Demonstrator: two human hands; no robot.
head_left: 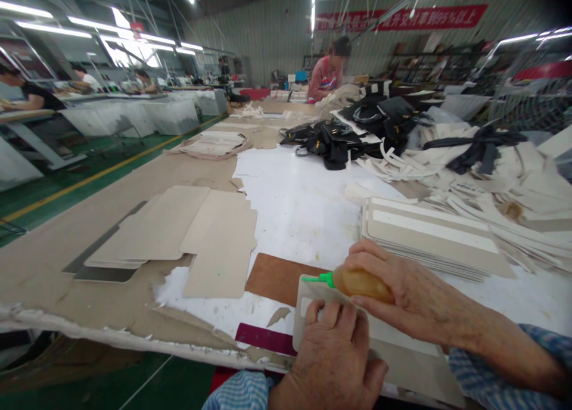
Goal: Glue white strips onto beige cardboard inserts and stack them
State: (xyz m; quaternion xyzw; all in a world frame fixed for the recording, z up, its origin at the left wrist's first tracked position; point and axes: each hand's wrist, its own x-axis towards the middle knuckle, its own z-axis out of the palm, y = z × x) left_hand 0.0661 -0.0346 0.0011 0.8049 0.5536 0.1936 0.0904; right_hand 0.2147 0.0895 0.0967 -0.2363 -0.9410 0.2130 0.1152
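Note:
My right hand (402,291) is wrapped around a glue bottle (363,283) with amber contents and a green nozzle. The bottle lies nearly level, its tip pointing left over the far edge of a beige panel (402,350). On that panel, my left hand (335,356) rests with fingers bent and a little apart, pressing it down and holding nothing. A pale strip shows on the panel, partly hidden by my fingers. Under its far left corner lies a brown board (277,276). A dark purple strip (266,338) sits by its left edge.
Beige panels with white strips (429,237) are stacked to the right. Loose beige panels (218,243) lie left. Black bags or straps (330,139) and a heap of cream strips (504,183) fill the far right. A co-worker (327,76) stands at the far end.

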